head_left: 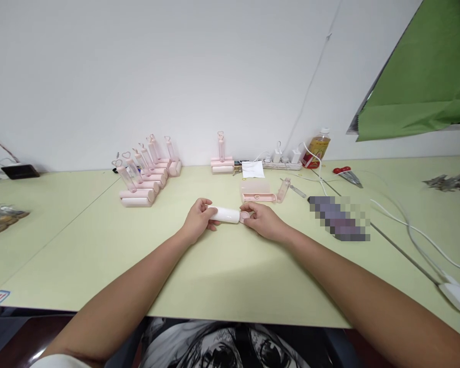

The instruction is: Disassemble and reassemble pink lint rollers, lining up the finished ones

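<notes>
A white cylindrical roll [225, 214] lies level just above the pale green table [214, 276], held at both ends. My left hand [198, 221] is closed round its left end. My right hand [261, 220] pinches a small pink cap at its right end. Just behind the hands lie a pink open case [257, 193] and a clear pink handle [283, 189].
Several finished pink rollers [145, 174] stand in a row at the back left, and one more [222, 158] at the back centre. A power strip [281, 163], a bottle [317, 148], red scissors [347, 175] and white cables [414, 230] are at the right.
</notes>
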Motion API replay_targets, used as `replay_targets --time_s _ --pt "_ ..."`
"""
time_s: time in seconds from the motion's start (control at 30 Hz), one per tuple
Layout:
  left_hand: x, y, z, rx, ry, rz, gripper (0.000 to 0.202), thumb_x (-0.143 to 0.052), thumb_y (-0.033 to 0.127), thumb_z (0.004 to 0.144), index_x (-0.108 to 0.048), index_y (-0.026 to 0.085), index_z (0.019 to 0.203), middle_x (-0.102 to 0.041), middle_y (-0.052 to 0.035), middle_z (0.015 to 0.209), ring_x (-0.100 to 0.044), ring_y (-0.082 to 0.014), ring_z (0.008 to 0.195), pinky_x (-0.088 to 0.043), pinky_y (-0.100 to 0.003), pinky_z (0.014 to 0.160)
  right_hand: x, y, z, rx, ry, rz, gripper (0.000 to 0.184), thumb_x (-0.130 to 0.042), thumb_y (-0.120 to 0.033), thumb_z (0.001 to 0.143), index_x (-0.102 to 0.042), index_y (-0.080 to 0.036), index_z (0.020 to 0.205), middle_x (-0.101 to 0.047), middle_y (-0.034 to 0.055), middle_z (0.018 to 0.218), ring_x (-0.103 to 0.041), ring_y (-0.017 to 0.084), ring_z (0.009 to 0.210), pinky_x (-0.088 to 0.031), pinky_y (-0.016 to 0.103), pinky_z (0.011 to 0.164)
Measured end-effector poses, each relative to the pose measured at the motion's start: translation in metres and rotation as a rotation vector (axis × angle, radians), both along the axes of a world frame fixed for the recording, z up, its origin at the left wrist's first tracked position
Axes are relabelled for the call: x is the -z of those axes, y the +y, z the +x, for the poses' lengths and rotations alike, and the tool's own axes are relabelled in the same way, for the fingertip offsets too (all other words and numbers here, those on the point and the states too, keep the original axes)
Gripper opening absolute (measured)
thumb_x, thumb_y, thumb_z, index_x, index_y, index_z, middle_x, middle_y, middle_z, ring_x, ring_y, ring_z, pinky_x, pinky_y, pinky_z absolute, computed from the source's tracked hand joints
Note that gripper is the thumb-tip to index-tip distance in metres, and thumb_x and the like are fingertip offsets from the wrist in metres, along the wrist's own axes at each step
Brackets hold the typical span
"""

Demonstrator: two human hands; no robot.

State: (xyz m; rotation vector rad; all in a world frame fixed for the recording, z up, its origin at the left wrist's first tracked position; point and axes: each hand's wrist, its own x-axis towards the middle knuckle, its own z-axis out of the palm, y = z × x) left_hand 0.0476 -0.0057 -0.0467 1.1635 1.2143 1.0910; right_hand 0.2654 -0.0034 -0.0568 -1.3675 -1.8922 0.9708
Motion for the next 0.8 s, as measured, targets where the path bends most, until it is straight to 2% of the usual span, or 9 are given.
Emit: replay_targets --time_s 0.13,0.27,0.37,0.43,0.5,0.57,0.67,0.8 --pt "0.0 0.0 0.0 0.052 0.027 -0.008 0.026 -0.06 0.026 0.076 -0.048 0.018 0.098 -0.058 -0.0036 0.087 -0.067 -0.0158 0.063 -0.054 -0.024 0.047 0.002 -0.001 -0.006 0.048 0.27 -0.192 0.054 -0.061 -0.013 0.07 -0.051 -0.017 0.123 -0.06 0.0129 0.117 -0.059 0.011 0.06 -0.046 0.025 0.046" --pt "-0.001 -0.001 -0.003 0.13 0.108 -0.025 0.026 -0.063 0.027 0.075 -0.056 0.016 0.097 -0.062 -0.007 0.091 -0.066 -0.0157 0.067 -0.051 -0.022 0.048 0.002 -0.003 -0.013 0.087 0.492 -0.282 0.052 -0.059 -0.007 0.068 -0.052 -0.016 0.119 -0.062 0.013 0.112 -0.065 0.014 0.07 -0.055 0.029 0.061" --pt "-0.002 -0.001 -0.005 0.17 0.173 -0.016 0.031 -0.066 0.03 0.072 -0.059 0.016 0.099 -0.063 -0.0066 0.086 -0.063 -0.0145 0.062 -0.048 -0.022 0.045 0.003 -0.002 -0.013 0.103 0.433 -0.233 0.042 -0.056 -0.005 0.068 -0.057 -0.016 0.109 -0.066 0.0079 0.098 -0.063 0.012 0.066 -0.053 0.027 0.06" --pt "-0.003 -0.003 -0.006 0.218 0.234 -0.002 0.034 -0.068 0.033 0.071 -0.06 0.017 0.1 -0.062 -0.0036 0.075 -0.06 -0.0136 0.058 -0.045 -0.022 0.044 0.003 -0.002 -0.011 0.063 0.325 -0.15 0.033 -0.054 -0.006 0.07 -0.06 -0.016 0.101 -0.067 0.0039 0.086 -0.061 0.012 0.064 -0.05 0.025 0.059" --pt "-0.005 -0.005 -0.008 0.27 0.342 0.021 0.037 -0.07 0.034 0.069 -0.062 0.018 0.1 -0.061 -0.0007 0.067 -0.055 -0.0129 0.053 -0.041 -0.022 0.043 0.003 -0.002 -0.008 0.017 0.211 -0.048 0.026 -0.053 -0.01 0.073 -0.063 -0.017 0.095 -0.068 0.0022 0.083 -0.062 0.013 0.068 -0.048 0.025 0.063" --pt "-0.006 -0.008 -0.01 0.299 0.472 0.082 0.038 -0.073 0.034 0.066 -0.065 0.02 0.1 -0.064 -0.0005 0.07 -0.056 -0.0139 0.055 -0.04 -0.023 0.046 0.001 -0.003 -0.006 -0.002 0.14 0.026 0.022 -0.055 -0.014 0.075 -0.064 -0.018 0.095 -0.069 0.0021 0.087 -0.063 0.015 0.076 -0.046 0.026 0.068" --pt "-0.007 -0.01 -0.012 0.285 0.645 0.234 0.036 -0.075 0.033 0.062 -0.069 0.024 0.096 -0.068 -0.0015 0.084 -0.061 -0.0188 0.069 -0.042 -0.025 0.055 -0.004 -0.007 -0.006 -0.017 0.116 0.085 0.018 -0.056 -0.02 0.078 -0.065 -0.018 0.093 -0.068 0.0016 0.086 -0.061 0.016 0.079 -0.044 0.027 0.07" --pt "-0.005 -0.01 -0.012 0.231 0.764 0.355 0.035 -0.079 0.036 0.058 -0.071 0.026 0.091 -0.068 -0.0025 0.085 -0.061 -0.0231 0.075 -0.04 -0.027 0.059 -0.011 -0.013 -0.01 -0.058 0.237 0.093 0.016 -0.059 -0.027 0.078 -0.066 -0.018 0.09 -0.066 0.0007 0.082 -0.058 0.015 0.076 -0.042 0.028 0.069"
